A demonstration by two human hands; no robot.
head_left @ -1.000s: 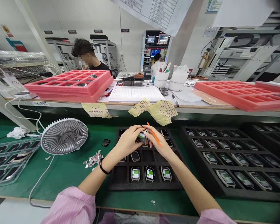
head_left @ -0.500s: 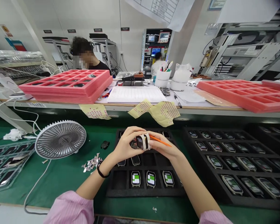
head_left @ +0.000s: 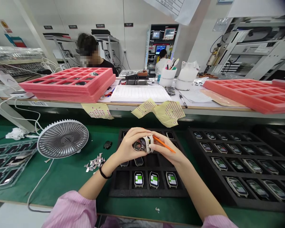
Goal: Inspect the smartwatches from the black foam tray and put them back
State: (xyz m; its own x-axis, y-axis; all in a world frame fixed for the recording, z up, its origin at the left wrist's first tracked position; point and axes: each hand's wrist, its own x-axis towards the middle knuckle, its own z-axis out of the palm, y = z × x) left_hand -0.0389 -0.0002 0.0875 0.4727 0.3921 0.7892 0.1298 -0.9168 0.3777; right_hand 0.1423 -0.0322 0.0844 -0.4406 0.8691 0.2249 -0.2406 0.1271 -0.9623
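Above the black foam tray [head_left: 130, 193], a smartwatch [head_left: 147, 145] with a pale case is held edge-on between my two hands. My left hand [head_left: 128, 144] is closed around its left side, thumb below and fingers over the top. From the right, the fingertips of my right hand [head_left: 168, 150] press on the case. A thin orange stick-like tool [head_left: 165, 144] lies along my right hand's fingers, its tip hidden. In the tray's front row, several watches with lit green-and-white screens lie face up; one lit watch [head_left: 139, 180] is below my left hand.
A grey fan [head_left: 63, 139] stands left, near small metal pieces [head_left: 94, 162] and a dark watch part [head_left: 107, 144]. More watches fill a second black tray [head_left: 224, 196] at right. Pink foam trays [head_left: 85, 96] sit on the shelf. A co-worker [head_left: 92, 52] is beyond.
Both hands stay at about the same place, still gripping the watch. The watch has turned slightly, so its dark face shows less plainly. The camera view has shifted a little.
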